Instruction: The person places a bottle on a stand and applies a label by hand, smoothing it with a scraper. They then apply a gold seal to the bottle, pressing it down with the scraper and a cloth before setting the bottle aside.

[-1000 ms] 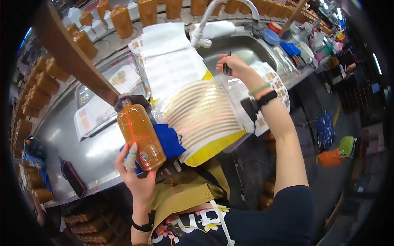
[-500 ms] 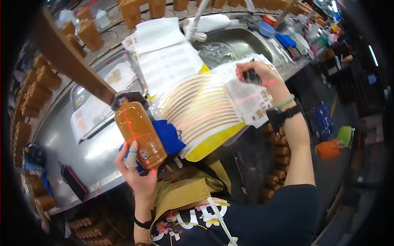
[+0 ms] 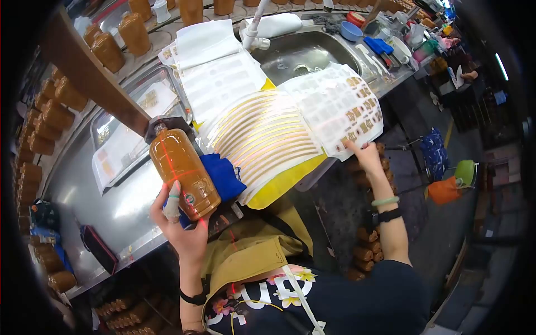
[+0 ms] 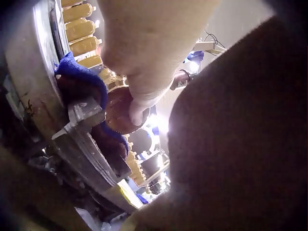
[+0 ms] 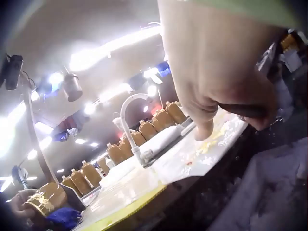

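Note:
An amber-brown bottle lies tilted, its neck at a dark holder on a wooden beam. My left hand grips its lower end, a wrapped finger along its side; in the left wrist view a thumb lies on the bottle's round base. My right hand pinches the lower right edge of a white label sheet with brown-gold prints. A dark shape, perhaps a small tool, shows under its curled fingers. Beside the bottle lies a sheet of curved gold strips on a yellow backing.
A blue cloth lies between bottle and strips. Behind are a sink with a white faucet, and a metal tray to the left. Brown bottles line the back. A dark pouch lies at the front left.
My right hand has come from over the sink down to the label sheet's near right edge. The left hand stays on the bottle. The view has shifted slightly.

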Demonstrator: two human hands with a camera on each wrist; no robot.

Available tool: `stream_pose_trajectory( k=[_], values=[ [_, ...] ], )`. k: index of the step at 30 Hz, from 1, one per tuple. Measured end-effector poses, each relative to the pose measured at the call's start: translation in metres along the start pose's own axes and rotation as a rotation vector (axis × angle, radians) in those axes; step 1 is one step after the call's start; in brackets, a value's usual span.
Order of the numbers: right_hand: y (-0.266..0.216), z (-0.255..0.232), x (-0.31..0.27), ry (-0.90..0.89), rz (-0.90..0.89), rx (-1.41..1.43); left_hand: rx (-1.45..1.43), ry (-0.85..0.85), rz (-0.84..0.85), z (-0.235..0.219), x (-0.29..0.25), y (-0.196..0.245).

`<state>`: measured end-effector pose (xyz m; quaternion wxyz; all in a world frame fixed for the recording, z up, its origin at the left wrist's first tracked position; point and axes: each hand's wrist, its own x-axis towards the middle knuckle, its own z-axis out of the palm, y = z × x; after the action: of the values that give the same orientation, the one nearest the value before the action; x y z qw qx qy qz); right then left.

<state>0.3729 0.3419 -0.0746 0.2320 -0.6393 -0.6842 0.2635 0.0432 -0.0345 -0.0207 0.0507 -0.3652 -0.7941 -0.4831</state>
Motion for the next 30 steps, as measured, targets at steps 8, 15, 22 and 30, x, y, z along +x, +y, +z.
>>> stream_pose_trajectory(
  k=[8, 15, 22, 30],
  values=[
    [-0.001, 0.005, -0.033, -0.242, 0.550, 0.878, 0.049, -0.013, 0.044, -0.003, 0.002, 0.001],
    [0.015, -0.010, -0.035, 0.220, 0.034, 0.353, 0.013, -0.003, 0.021, -0.005, 0.003, 0.002],
    [-0.122, 0.001, -0.033, 0.063, -0.707, -0.054, -0.297, -0.077, -0.250, 0.001, -0.003, -0.007],
    [-0.237, 0.059, -0.049, -0.312, -0.923, 0.200, -0.296, -0.111, -0.328, -0.004, 0.004, -0.003]
  ],
)
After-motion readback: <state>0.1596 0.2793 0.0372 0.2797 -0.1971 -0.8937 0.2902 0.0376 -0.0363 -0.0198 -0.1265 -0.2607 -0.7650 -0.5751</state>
